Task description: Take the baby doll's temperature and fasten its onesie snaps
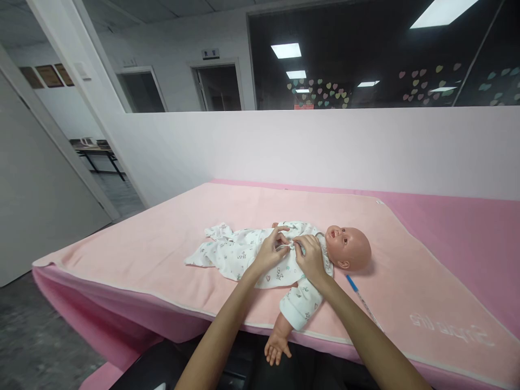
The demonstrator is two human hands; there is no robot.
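Note:
A baby doll [348,249] lies on its back with its head to the right. It wears a white printed baby romper [239,246] whose leg ends lie flat at the left. Over the doll's chest, my left hand [271,252] pinches the front of the romper between thumb and fingers. Close beside it, my right hand [310,258] also pinches the cloth near the neckline. The exact fastening between my fingertips is too small to make out. One doll arm [280,337] sticks out of its sleeve and hangs over the table's near edge.
A thin clear stick with a blue end, like a thermometer [352,283], lies right of my right forearm. Under the doll is a light pink blanket [162,233] over a darker pink cloth [459,227]. A white wall [325,151] with a window stands behind the table.

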